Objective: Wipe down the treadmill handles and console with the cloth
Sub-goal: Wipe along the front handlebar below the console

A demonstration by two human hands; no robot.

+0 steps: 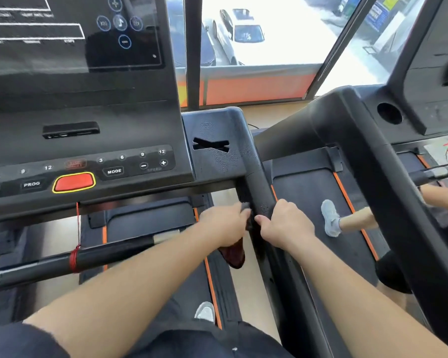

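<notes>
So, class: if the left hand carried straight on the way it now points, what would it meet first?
Probably the right side handle: the left hand, holding the cloth, already sits against its inner side, opposite the right hand.

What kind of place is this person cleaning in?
Most likely a gym. A treadmill console with speed and program buttons fills the left, a second treadmill stands alongside with someone's shoe on its belt, and a window overlooks parked cars outside.

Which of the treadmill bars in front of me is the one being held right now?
The right side handle, running down from the console corner: both hands grip it, with the cloth. The front crossbar with red cord is untouched.
</notes>
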